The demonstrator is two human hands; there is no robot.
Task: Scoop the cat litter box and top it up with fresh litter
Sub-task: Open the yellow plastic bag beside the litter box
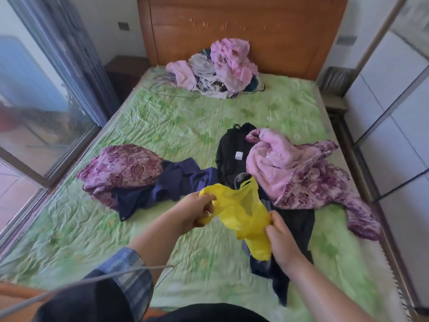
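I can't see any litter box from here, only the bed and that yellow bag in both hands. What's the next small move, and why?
Probably pull the yellow plastic bag open at its mouth. The left hand pinches one edge and the right hand grips the other side, yet the bag hangs crumpled and closed above the clothes on the bed. An open bag would be ready to take scooped waste.

Left sleeve (130, 270) blue-grey striped, rolled up forearm; right arm (320, 282) bare; dark garment over torso (97, 303).
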